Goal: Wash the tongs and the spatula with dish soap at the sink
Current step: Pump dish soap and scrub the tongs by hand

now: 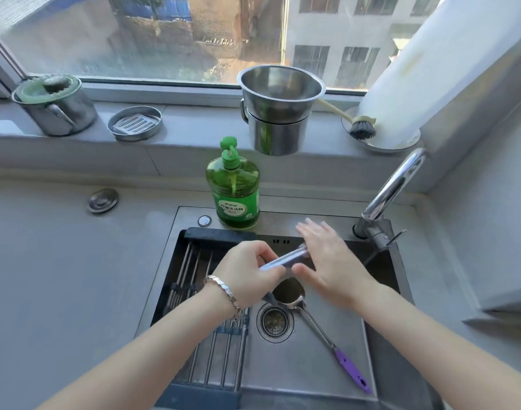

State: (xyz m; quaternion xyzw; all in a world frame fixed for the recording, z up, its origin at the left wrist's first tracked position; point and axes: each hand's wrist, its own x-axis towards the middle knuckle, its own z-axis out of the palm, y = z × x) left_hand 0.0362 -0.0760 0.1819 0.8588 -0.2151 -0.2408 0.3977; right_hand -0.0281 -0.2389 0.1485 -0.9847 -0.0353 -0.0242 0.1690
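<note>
Both hands (286,270) on blurred tongs (286,259) above sink (312,371), spatula (318,327) below.

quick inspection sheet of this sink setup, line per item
surface: grey counter around a steel sink; drying rack over its left side.
job's things: tongs held over the basin; spatula with a purple handle lying in the sink by the drain; green dish soap bottle upright on the sink's back ledge.
clutter: sill holds a lidded pot, grater dish, stacked steel bowls, dish brush.
grips: left hand shut on tongs; right hand flat and open against them.
cables: nothing seen.
surroundings: window above, faucet at right.
</note>
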